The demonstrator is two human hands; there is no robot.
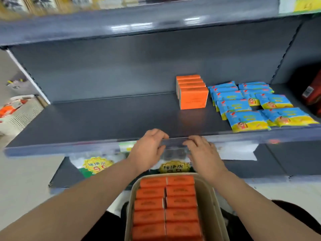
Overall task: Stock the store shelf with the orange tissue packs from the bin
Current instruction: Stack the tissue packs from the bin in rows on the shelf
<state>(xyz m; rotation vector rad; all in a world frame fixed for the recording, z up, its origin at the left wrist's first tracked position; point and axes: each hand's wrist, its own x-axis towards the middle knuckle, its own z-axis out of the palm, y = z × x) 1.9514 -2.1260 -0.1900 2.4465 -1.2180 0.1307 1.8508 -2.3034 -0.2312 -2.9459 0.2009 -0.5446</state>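
Note:
A beige bin (209,197) sits low in front of me, filled with two columns of orange tissue packs (166,206). On the dark grey shelf (112,117), a row of several orange tissue packs (192,94) stands upright toward the back right. My left hand (148,150) and my right hand (202,152) hover side by side at the shelf's front edge, above the bin. Both have loosely curled fingers and hold nothing.
Blue and yellow snack packs (257,105) lie in rows to the right of the orange packs. Red items (312,94) stand at the far right. A lower shelf holds packs with yellow labels (173,166). A white basket (19,112) stands at the left.

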